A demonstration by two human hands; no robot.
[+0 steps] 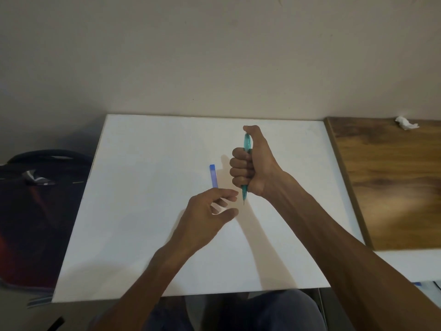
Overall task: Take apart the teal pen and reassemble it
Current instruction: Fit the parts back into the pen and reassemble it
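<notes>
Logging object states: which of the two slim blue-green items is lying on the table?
The blue cap, flat on the white table. The teal pen is gripped upright in the right hand.

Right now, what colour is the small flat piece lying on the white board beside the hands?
Blue piece, seen in the head view, the only one.

The translucent teal plastic pen (pixel 246 149) stands nearly upright above the white tabletop (pixel 143 199), its thin pointed tip (pixel 244 201) aimed down and towards the person. Its middle is hidden inside a closed fist, so only the upper barrel and the tapered lower end show. It looks assembled, though the hidden part cannot be checked.
</notes>
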